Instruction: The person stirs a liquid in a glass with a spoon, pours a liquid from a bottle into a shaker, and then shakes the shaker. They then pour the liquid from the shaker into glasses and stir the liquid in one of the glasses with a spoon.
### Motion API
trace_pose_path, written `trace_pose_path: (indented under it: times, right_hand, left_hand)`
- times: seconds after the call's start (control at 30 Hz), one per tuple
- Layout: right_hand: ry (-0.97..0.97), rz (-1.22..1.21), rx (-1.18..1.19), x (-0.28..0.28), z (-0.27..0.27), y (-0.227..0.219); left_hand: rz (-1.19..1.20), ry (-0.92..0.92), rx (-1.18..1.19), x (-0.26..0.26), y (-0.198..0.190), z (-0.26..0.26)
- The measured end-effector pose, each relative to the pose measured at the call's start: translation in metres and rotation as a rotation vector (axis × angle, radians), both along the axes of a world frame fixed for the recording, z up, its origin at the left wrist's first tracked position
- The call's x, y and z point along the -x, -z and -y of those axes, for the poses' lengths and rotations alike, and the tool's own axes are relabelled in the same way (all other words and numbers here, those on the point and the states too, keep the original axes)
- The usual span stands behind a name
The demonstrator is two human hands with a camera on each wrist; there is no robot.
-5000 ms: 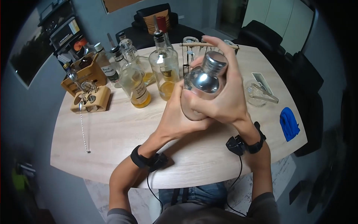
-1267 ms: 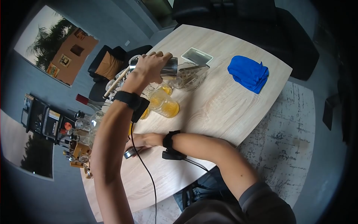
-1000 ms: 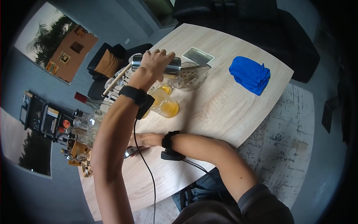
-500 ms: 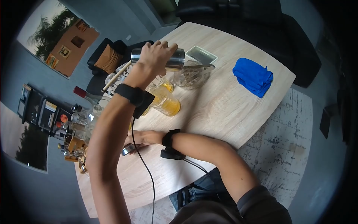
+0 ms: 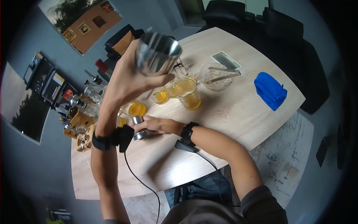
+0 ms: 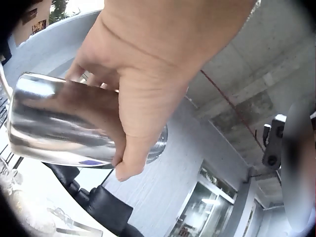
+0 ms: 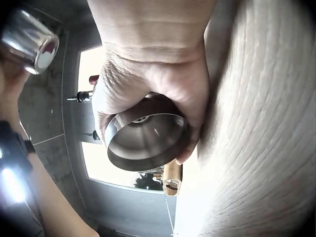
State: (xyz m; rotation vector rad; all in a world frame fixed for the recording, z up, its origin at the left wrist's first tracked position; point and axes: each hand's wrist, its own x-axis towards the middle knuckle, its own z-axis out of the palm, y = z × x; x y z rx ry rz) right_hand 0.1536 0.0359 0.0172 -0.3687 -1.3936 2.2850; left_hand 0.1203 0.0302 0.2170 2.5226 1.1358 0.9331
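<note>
The left arm reaches up from the near edge of the desk (image 5: 231, 125), its forearm steep, and the left hand (image 5: 125, 78) is raised well above the surface. Its thumb and fingers curl round the side of the steel tumbler (image 5: 154, 61), gripping it. In the left wrist view the tumbler lies across the palm, the thumb coming down over its side; I cannot tell which end is its mouth. The right arm bends at the elbow and comes in low over the near edge, its forearm running leftward across the desk. The right hand (image 5: 158, 125) is close to the surface, thumb and fingers wrapped round the steel shaker top (image 5: 141, 134), whose wide open end faces the right wrist camera; whether it touches the desk I cannot tell. Between the hands and the far side are a tall glass (image 5: 188, 95) and a small glass (image 5: 161, 97), both with yellow liquid. A glass bowl (image 5: 216, 84) with metal tongs (image 5: 223, 74) across it is farther toward the right edge, and a blue cloth (image 5: 270, 91) lies near the right corner. Bottles (image 5: 89, 106) and a wooden holder (image 5: 85, 139) are toward the left edge.
</note>
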Motion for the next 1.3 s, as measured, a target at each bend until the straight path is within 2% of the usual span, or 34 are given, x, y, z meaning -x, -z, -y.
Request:
trace_pose_path:
  times: [0.07,0.13,0.2,0.23,0.33,0.37,0.4,0.47,0.5,0.53,0.6,0.63,0.67,0.73,0.77,0.8,0.87,0.9,0.97,1.0,1.07,1.1,1.17,1.27,1.3]
  right_hand:
    - [0.055,-0.028,-0.005,0.010,-0.004,0.009]
    - [0.046,0.011,-0.002,-0.003,0.003,-0.002]
    - [0.090,0.146,0.004,-0.016,0.010,-0.014]
    - [-0.002,-0.087,-0.010,-0.001,-0.006,0.019]
    - [0.002,-0.109,-0.115,0.009,-0.016,0.031]
    - [-0.013,-0.077,-0.024,0.006,-0.013,0.021]
    - [-0.023,-0.062,-0.030,0.006,-0.013,0.018]
    - [0.061,0.001,-0.110,0.007,-0.011,0.014]
    - [0.113,-0.011,-0.228,0.001,-0.004,0.006]
    - [0.098,0.004,-0.242,-0.001,-0.006,0.006]
    - [0.166,0.053,-0.259,0.001,-0.012,0.008]
    - [0.181,-0.010,-0.055,0.007,-0.016,0.009]
    - [0.168,0.010,-0.063,0.008,-0.020,0.010]
    - [0.275,0.064,-0.353,0.005,-0.030,0.011]
    - [0.287,0.109,-0.368,0.003,-0.032,0.000]
    - [0.380,0.109,-0.515,0.004,-0.030,-0.012]
    - [0.411,0.100,-0.439,-0.005,-0.019,-0.043]
    - [0.396,0.111,-0.436,-0.008,-0.015,-0.056]
    - [0.553,0.134,-0.546,-0.012,-0.008,-0.080]
    - [0.541,0.143,-0.549,-0.016,-0.003,-0.092]
    - [0.720,0.042,-0.627,-0.022,0.005,-0.112]
    - [0.713,0.047,-0.630,-0.025,0.008,-0.119]
    - [0.806,-0.129,-0.678,-0.031,0.015,-0.129]
    - [0.688,-0.119,-0.754,-0.039,0.025,-0.136]
    - [0.661,-0.085,-0.757,-0.036,0.030,-0.136]
  left_hand:
    - [0.101,-0.083,0.081,0.023,0.003,0.023]
    - [0.187,-0.122,0.146,0.049,0.012,0.041]
    - [0.245,-0.174,0.180,0.074,0.024,0.057]
    - [0.298,-0.173,0.233,0.086,0.031,0.064]
    - [0.394,-0.171,0.325,0.119,0.046,0.082]
    - [0.422,-0.168,0.367,0.129,0.050,0.085]
    - [0.439,-0.173,0.360,0.139,0.055,0.085]
    - [0.495,-0.081,0.432,0.157,0.070,0.085]
    - [0.518,-0.013,0.456,0.162,0.075,0.081]
    - [0.538,-0.018,0.440,0.168,0.079,0.078]
    - [0.393,0.044,0.329,0.177,0.087,0.073]
    - [0.321,0.126,0.375,0.179,0.089,0.067]
    - [0.343,0.120,0.366,0.181,0.090,0.065]
    - [0.214,0.274,0.425,0.184,0.095,0.063]
    - [0.205,0.279,0.551,0.181,0.087,0.072]
    - [0.224,0.269,0.551,0.180,0.090,0.071]
    - [0.151,0.447,0.509,0.180,0.096,0.068]
    - [0.152,0.479,0.564,0.179,0.096,0.068]
    - [0.191,0.484,0.547,0.175,0.105,0.068]
    - [0.211,0.496,0.526,0.172,0.109,0.065]
    - [0.197,0.497,0.465,0.167,0.123,0.056]
    - [0.245,0.505,0.524,0.162,0.127,0.054]
    - [0.310,0.495,0.618,0.156,0.138,0.050]
    - [0.415,0.481,0.747,0.148,0.150,0.043]
    - [0.409,0.491,0.718,0.147,0.155,0.040]
